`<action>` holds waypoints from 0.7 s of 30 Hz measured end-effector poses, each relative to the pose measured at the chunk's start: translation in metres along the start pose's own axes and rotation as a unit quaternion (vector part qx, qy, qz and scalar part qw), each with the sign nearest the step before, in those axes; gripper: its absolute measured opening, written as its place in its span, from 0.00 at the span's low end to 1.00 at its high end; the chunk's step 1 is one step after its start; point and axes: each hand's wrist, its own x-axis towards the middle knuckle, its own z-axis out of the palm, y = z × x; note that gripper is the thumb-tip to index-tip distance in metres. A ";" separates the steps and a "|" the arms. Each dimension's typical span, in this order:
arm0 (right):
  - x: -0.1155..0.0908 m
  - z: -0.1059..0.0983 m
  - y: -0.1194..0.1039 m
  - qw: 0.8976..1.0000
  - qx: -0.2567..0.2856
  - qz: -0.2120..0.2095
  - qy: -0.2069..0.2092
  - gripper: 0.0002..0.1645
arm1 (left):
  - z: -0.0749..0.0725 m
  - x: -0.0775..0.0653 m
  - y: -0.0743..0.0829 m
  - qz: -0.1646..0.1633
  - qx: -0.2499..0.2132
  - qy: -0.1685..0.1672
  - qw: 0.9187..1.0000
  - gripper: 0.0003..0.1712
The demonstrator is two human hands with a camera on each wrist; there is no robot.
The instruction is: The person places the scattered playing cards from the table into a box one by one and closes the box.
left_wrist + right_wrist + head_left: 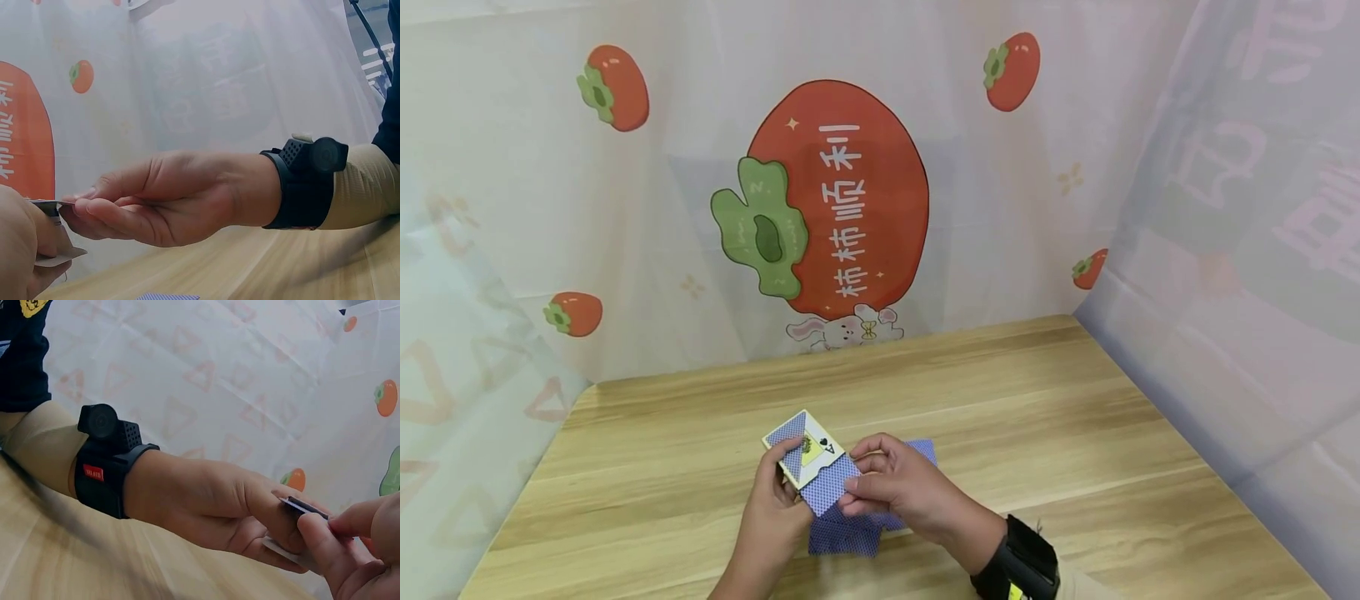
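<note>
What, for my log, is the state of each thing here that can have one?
White, blue and yellow rectangular card box: held above the pale wooden table.
Blue-patterned rectangular playing card: sticking partly out of the box.
Other blue-patterned cards: overlapping, lying on the table.
Left grip: holding the box.
Right grip: pinching the protruding card.
Black wrist straps: fastened, one per wrist.
White fruit-printed backdrop: hanging, creased.

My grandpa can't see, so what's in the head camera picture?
A person's left hand holds a playing-card box over a wooden table while the right hand pinches at least one blue-patterned card poking from it. More cards lie beneath. Behind hangs a cloth printed with persimmons.
</note>
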 end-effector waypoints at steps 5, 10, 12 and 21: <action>0.001 0.001 0.000 0.998 -0.047 -0.043 0.000 0.25 | 0.001 0.001 0.001 0.014 -0.017 -0.008 1.000 0.46; 0.000 0.000 0.002 0.991 -0.100 -0.083 -0.009 0.21 | 0.001 0.001 0.001 0.008 -0.029 -0.012 0.999 0.47; 0.000 0.000 0.002 0.987 -0.127 -0.099 -0.013 0.19 | 0.002 0.001 0.001 0.003 -0.029 -0.012 1.000 0.46; -0.005 -0.001 0.002 0.958 -0.242 -0.151 0.006 0.14 | 0.003 -0.003 0.003 -0.009 -0.031 -0.030 0.999 0.47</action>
